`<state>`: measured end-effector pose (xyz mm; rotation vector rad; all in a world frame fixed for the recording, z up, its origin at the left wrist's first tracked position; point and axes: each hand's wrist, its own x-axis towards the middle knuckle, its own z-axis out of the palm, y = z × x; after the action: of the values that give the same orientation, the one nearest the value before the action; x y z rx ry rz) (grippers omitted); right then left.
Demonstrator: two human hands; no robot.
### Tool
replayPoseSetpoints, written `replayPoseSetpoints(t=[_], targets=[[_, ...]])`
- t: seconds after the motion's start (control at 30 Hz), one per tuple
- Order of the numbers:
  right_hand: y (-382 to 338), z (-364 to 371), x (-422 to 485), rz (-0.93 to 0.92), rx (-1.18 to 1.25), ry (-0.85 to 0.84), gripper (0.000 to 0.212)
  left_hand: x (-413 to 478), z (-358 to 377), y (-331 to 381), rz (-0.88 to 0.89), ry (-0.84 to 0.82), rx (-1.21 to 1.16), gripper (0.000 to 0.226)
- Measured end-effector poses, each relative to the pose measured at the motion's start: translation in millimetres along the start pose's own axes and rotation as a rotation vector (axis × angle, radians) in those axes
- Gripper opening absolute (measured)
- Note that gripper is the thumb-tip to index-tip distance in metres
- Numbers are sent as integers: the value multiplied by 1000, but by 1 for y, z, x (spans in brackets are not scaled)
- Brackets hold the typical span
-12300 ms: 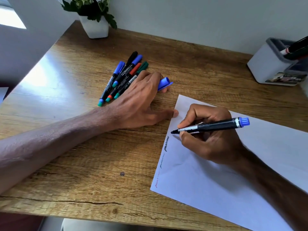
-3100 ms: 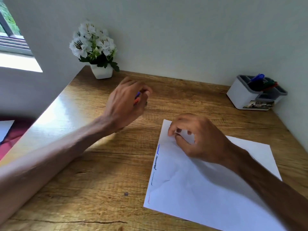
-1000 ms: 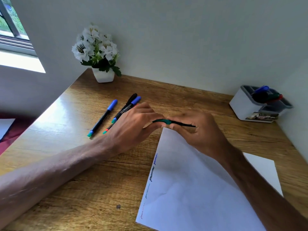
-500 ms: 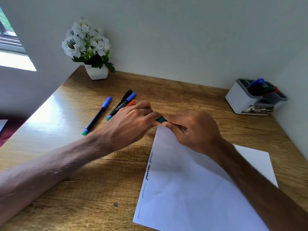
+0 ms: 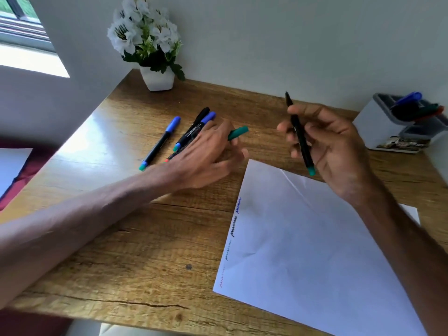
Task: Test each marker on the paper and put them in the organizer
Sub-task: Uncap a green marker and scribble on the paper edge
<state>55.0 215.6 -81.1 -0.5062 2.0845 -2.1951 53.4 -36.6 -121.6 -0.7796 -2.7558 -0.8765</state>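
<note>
Wood-grain bench (image 5: 135, 238) fills a white-walled corner, with a potted white flower (image 5: 148, 42) at the back and a sheet of paper (image 5: 315, 251) lying near the front right. Short test squiggles (image 5: 234, 224) run up the sheet's left edge, so there is probably room for the next mark above them.

The right hand (image 5: 332, 151) is closed loosely around an uncapped green marker (image 5: 300, 137), tip pointing up and away, green end down toward the sheet; it looks poised to be turned for writing. The left hand (image 5: 206, 154) pinches the green cap (image 5: 238, 132) between fingertips, its other fingers spread low over the bench, likely keeping the cap ready for recapping.

Beside that hand lie the untested markers: a blue-capped marker (image 5: 161, 141) apart to the left, then a black-capped marker (image 5: 196, 123) and a second blue-capped one (image 5: 194, 132) side by side, and a red-tipped one (image 5: 169, 158) mostly hidden under the hand. Finished markers stand in the white organizer (image 5: 373, 124) at the far right, well apart from the paper.
</note>
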Motion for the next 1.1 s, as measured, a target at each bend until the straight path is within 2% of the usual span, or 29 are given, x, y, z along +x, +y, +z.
replayPoseSetpoints(t=[0.1, 0.2, 0.37, 0.5, 0.67, 0.73, 0.93, 1.03, 1.1], targets=[[4, 6, -3, -5, 21, 10, 29, 3, 1, -6, -40, -99, -14, 41], [12, 20, -8, -49, -146, 21, 22, 4, 0, -7, -60, -98, -25, 41], [2, 30, -13, -71, -112, 1, 12, 4, 0, -5, -85, -111, -51, 40], [-14, 29, -13, -37, -106, -87, 21, 2, -3, -3, -107, -109, -169, 34], [-14, 34, -36, -5, -214, -215, 27, 2, -6, -1, -129, -176, -135, 56], [-8, 39, -48, 26, -233, -209, 25, 1, -3, -2, -94, -179, -67, 70], [16, 45, -64, 92, -286, -153, 11, 4, 0, -2, -108, -213, 21, 85], [16, 47, -57, 35, -393, -185, 5, 5, -1, -2, -92, -221, 42, 94], [15, 51, -50, -20, -446, -220, 10, 5, -1, -1, -72, -207, 48, 96]])
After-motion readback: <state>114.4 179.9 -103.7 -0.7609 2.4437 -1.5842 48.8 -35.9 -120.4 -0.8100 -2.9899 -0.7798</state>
